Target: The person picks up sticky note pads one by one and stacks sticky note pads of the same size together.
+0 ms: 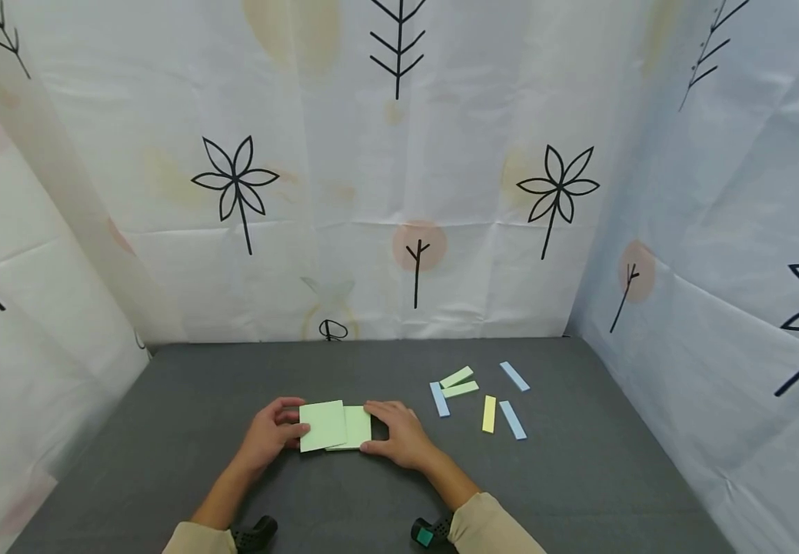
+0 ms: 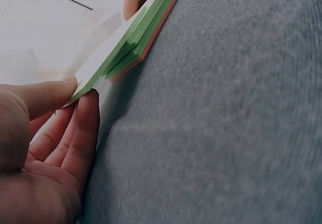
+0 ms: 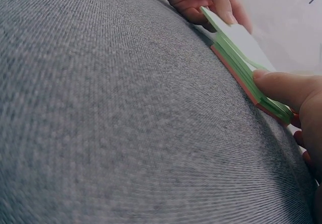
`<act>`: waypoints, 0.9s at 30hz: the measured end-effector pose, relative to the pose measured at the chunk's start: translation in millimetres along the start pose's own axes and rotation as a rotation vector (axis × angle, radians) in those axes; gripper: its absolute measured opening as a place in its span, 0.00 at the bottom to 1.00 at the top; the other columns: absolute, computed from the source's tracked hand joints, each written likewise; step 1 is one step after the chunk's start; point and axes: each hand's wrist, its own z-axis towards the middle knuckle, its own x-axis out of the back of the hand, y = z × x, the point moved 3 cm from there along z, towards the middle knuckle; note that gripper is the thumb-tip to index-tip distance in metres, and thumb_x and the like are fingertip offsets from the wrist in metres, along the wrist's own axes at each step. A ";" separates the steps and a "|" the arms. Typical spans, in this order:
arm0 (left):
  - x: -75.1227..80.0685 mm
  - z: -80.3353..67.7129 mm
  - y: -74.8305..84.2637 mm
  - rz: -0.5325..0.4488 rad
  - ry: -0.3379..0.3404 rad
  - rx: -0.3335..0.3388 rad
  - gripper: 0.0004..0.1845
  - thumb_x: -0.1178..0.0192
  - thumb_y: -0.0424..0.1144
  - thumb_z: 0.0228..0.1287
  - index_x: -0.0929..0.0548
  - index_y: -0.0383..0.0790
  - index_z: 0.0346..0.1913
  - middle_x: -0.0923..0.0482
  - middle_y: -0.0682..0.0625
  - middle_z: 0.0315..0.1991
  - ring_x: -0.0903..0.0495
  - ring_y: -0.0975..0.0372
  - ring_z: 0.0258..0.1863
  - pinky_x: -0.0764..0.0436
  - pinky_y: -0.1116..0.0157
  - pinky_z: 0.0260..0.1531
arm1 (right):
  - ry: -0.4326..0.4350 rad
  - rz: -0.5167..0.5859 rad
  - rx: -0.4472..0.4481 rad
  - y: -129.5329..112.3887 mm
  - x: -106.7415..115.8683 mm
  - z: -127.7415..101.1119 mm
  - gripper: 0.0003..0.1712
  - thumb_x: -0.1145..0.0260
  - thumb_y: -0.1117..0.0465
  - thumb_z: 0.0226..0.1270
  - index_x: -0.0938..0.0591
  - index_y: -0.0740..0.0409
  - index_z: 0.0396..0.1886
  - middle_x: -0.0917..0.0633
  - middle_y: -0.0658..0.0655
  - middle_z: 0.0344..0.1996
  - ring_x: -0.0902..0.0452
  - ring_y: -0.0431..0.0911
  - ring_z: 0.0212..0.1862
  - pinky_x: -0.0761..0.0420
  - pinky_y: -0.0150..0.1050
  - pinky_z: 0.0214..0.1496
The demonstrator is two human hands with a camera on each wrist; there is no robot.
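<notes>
A square pad of light green sticky notes (image 1: 360, 427) lies on the dark grey table between the two hands. My left hand (image 1: 264, 437) pinches an upper layer of notes (image 1: 321, 425) between thumb and fingers; that layer is shifted leftward over the pad. From the right, my right hand (image 1: 402, 437) grips the pad, its thumb at the near edge and its fingers around the far right side. Seen from the left wrist, the green layers (image 2: 136, 45) fan apart above a red bottom layer. The right wrist view shows the right thumb (image 3: 282, 85) pressing the pad's top edge.
Right of the hands lie narrow paper strips: two green ones (image 1: 460, 389), three blue ones (image 1: 513, 420) and a yellow one (image 1: 488, 414). White fabric walls (image 1: 468, 285) with plant drawings stand behind and on both sides of the table (image 1: 565, 492).
</notes>
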 end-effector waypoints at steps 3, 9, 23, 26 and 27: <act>-4.2 1.8 -0.5 0.026 -0.007 -0.020 0.25 0.32 0.27 0.56 0.24 0.32 0.57 0.19 0.39 0.42 0.18 0.53 0.32 0.18 0.59 0.29 | 0.008 0.001 0.006 0.0 0.2 -0.1 0.39 0.29 0.45 0.60 0.27 0.58 0.67 0.26 0.54 0.65 0.33 0.52 0.64 0.36 0.61 0.60; -13.6 3.1 1.7 0.097 0.018 -0.049 0.22 0.31 0.26 0.54 0.22 0.32 0.54 0.21 0.39 0.43 0.19 0.54 0.28 0.19 0.60 0.27 | -0.003 0.026 -0.044 -0.7 0.5 -0.6 0.40 0.29 0.45 0.60 0.28 0.55 0.68 0.25 0.54 0.63 0.33 0.51 0.63 0.35 0.57 0.61; -31.3 1.4 10.6 0.262 0.113 -0.095 0.19 0.30 0.26 0.51 0.19 0.33 0.48 0.20 0.42 0.39 0.20 0.59 0.24 0.20 0.62 0.22 | -0.015 0.072 -0.127 -0.9 1.3 -0.6 0.46 0.26 0.44 0.55 0.33 0.49 0.72 0.26 0.55 0.62 0.33 0.51 0.63 0.32 0.54 0.59; -34.4 2.4 11.0 0.278 0.114 -0.098 0.19 0.30 0.26 0.51 0.19 0.34 0.48 0.20 0.43 0.39 0.20 0.59 0.25 0.21 0.62 0.22 | -0.021 0.084 -0.131 0.1 1.1 -0.8 0.48 0.25 0.44 0.54 0.34 0.48 0.73 0.27 0.53 0.63 0.33 0.51 0.64 0.32 0.54 0.59; -35.3 2.7 11.1 0.282 0.114 -0.100 0.19 0.30 0.26 0.51 0.19 0.34 0.48 0.20 0.43 0.39 0.20 0.59 0.25 0.21 0.62 0.22 | -0.021 0.087 -0.130 0.4 1.0 -0.8 0.48 0.25 0.45 0.54 0.35 0.48 0.73 0.27 0.53 0.63 0.33 0.51 0.64 0.32 0.54 0.59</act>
